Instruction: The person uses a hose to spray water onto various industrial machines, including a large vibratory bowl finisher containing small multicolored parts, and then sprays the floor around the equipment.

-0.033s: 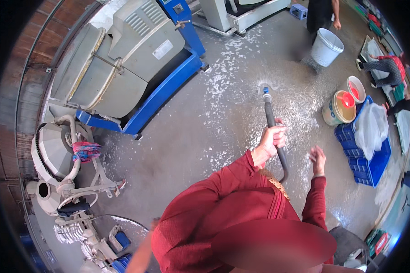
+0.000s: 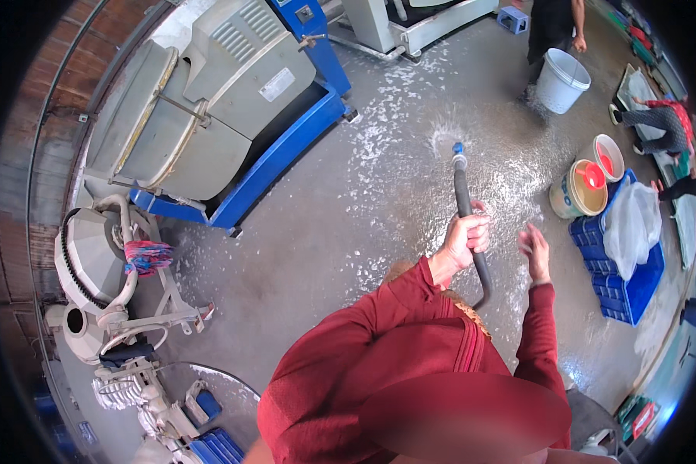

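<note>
Left hand [image 2: 465, 236] grips black hose [image 2: 465, 209] spraying the wet floor [image 2: 348, 224]

Grey drum machine [image 2: 201, 116] on blue frame, white bucket [image 2: 562, 80], stacked blue crates [image 2: 622, 278].

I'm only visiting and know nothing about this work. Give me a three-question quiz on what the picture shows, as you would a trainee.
1. True or false: the left hand grips the hose.
2. What does the right hand hold? A) a bucket B) nothing C) a broom
3. Fill in: the white bucket stands by another ___.

Key: 1. true. 2. B; it hangs open beside the hose. 3. person.
</note>
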`<state>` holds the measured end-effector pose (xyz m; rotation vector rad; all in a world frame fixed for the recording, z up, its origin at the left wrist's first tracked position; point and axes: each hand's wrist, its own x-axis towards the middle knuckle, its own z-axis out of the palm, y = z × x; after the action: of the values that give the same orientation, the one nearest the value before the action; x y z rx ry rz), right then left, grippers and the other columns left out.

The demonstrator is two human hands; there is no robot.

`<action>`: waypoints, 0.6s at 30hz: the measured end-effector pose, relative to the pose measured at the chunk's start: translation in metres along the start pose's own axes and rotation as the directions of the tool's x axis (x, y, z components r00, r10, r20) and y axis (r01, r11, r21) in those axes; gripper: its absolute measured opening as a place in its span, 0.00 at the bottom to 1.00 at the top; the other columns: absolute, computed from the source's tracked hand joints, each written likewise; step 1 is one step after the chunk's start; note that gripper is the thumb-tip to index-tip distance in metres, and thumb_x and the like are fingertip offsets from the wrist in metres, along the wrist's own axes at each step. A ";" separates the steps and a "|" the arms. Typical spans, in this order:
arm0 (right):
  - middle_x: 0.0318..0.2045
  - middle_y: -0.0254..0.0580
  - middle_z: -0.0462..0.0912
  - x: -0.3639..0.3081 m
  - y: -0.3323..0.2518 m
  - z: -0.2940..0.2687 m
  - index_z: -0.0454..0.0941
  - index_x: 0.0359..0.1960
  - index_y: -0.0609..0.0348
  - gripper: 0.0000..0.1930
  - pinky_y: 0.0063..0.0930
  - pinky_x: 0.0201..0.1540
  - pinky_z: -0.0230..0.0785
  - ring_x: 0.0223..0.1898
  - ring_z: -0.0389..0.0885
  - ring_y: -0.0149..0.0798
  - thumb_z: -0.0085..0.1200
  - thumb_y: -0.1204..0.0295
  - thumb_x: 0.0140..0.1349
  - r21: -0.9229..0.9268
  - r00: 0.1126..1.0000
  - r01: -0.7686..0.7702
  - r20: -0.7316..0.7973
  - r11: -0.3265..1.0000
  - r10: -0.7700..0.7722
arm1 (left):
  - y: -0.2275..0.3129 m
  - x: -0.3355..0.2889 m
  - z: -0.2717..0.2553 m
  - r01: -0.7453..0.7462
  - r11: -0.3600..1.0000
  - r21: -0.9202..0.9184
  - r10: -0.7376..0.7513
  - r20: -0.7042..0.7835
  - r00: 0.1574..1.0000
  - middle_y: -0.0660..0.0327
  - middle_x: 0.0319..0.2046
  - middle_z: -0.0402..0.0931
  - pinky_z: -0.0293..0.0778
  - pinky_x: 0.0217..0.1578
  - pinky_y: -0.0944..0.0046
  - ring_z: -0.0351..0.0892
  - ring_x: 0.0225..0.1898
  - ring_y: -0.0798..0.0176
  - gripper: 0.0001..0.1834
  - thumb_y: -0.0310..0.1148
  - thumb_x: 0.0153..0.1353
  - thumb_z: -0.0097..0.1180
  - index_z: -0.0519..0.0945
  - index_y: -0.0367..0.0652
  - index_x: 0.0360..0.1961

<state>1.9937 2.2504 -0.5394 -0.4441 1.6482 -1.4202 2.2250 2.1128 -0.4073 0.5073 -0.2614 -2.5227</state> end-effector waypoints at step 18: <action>0.27 0.37 0.68 0.258 -0.204 0.382 0.52 0.56 0.64 0.25 0.22 0.15 0.69 0.15 0.68 0.28 0.45 0.74 0.58 0.110 0.830 -0.288 0.525 0.951 0.191 | 0.197 0.181 -0.067 -0.043 0.942 0.333 0.119 -0.213 0.970 0.72 0.10 0.55 0.53 0.08 0.73 0.54 0.08 0.77 0.07 0.23 0.52 0.45 0.65 0.45 0.32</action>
<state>2.1033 1.7700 -0.4309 -0.4405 1.0872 -1.1278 2.2054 1.8442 -0.4662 0.8936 -0.6043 -2.3208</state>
